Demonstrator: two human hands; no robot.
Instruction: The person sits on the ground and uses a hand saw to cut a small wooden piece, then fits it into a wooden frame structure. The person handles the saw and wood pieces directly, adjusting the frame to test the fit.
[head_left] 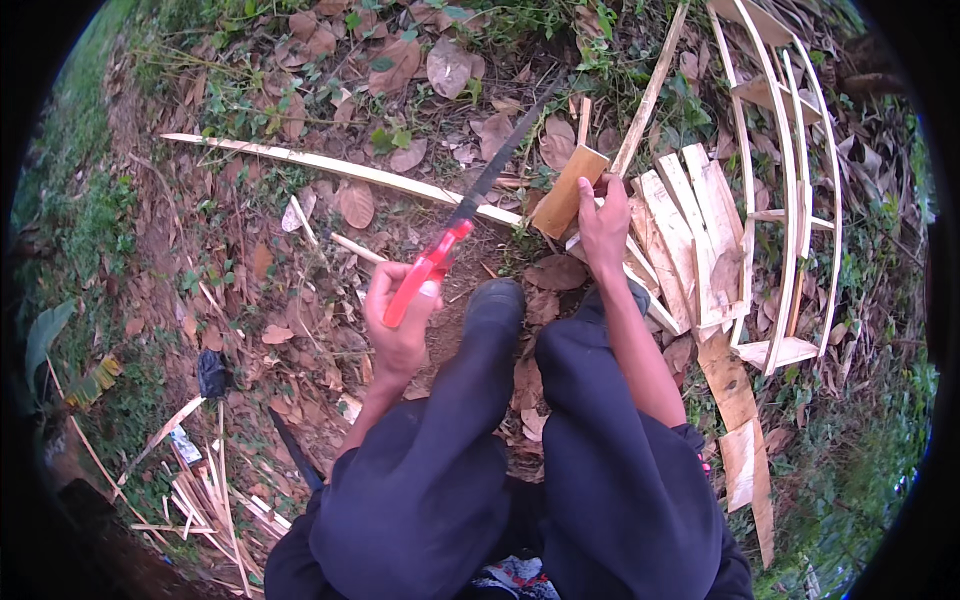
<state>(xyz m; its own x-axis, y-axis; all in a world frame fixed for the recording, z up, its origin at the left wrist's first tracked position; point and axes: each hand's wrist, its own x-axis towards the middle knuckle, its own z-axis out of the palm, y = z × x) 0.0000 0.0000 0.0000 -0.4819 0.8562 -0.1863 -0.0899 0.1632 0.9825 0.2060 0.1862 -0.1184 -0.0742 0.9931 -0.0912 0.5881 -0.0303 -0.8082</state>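
from my remote seat i see the left hand (399, 345), at nine o'clock, wrapped around the red handle of a saw (481, 189), blade pointing to one. at two o'clock the right hand (606, 237) pinches a small board (566, 194) by its edge; pale planks (717, 208) lie nearby, toward three.

Soft, even daylight, faint shadows, fisheye bending, blurry edges, black corners

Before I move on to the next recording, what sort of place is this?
Outdoors, likely a garden or patch of woodland serving as a makeshift woodworking spot. Dry fallen leaves and green plants point to the outdoors; the red-handled saw suggests the woodworking.
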